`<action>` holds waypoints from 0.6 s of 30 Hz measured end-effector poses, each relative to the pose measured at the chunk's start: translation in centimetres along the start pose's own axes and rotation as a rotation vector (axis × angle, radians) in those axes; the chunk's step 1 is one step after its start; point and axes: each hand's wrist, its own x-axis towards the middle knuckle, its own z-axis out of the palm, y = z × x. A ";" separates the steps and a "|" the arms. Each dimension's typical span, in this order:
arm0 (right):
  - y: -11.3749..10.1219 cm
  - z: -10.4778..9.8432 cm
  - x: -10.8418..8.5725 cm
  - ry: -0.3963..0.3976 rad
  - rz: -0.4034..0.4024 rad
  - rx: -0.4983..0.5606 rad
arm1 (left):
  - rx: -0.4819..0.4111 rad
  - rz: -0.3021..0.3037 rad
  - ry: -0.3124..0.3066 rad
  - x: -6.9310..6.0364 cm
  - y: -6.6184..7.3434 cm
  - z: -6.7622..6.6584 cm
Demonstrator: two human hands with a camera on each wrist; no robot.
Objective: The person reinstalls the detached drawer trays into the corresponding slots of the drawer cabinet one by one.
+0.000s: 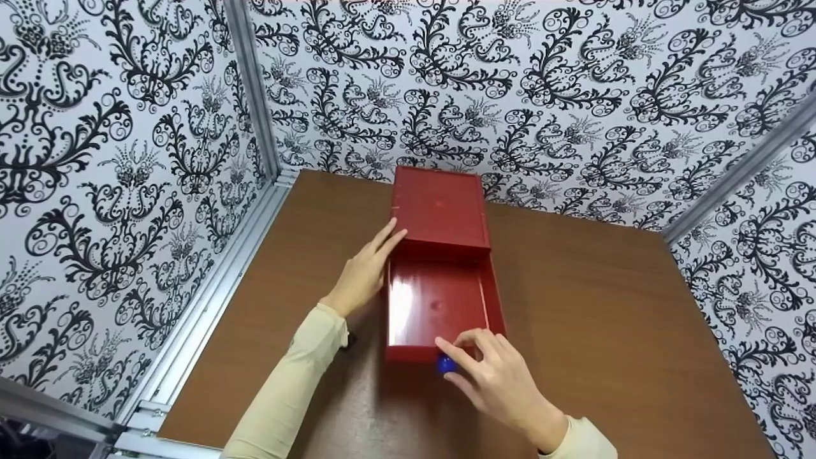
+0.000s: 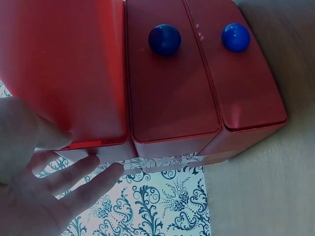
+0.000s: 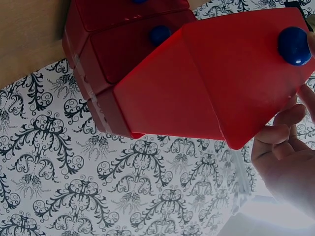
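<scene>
A red drawer cabinet (image 1: 440,204) stands on a brown table, its top drawer (image 1: 408,354) pulled far out toward me. Nothing lies on the part of the drawer floor that shows. My left hand (image 1: 363,277) rests against the cabinet's left side with its fingers extended. At the drawer's front, my right hand (image 1: 500,376) pinches the blue drawer knob (image 1: 446,364) between thumb and fingers. The right wrist view shows that knob (image 3: 294,45) at the edge, partly covered by fingertips. Two lower drawers with blue knobs (image 2: 165,39) appear shut in the left wrist view.
Brown tabletop (image 1: 605,319) extends on both sides of the cabinet. Patterned black-and-white walls (image 1: 510,95) enclose the back and sides, with metal frame bars (image 1: 255,95) at the corners. The cabinet's back stands near the rear wall.
</scene>
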 end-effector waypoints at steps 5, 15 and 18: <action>-0.1 0.2 0.2 -0.006 0.009 -0.005 | 0.006 0.005 -0.002 0.0 -0.1 0.0; -0.2 0.7 0.8 -0.005 0.006 0.005 | -0.009 0.016 0.005 -0.1 -0.2 0.0; -0.2 0.9 1.0 -0.002 0.011 0.006 | -0.005 0.019 0.010 -0.1 -0.2 0.0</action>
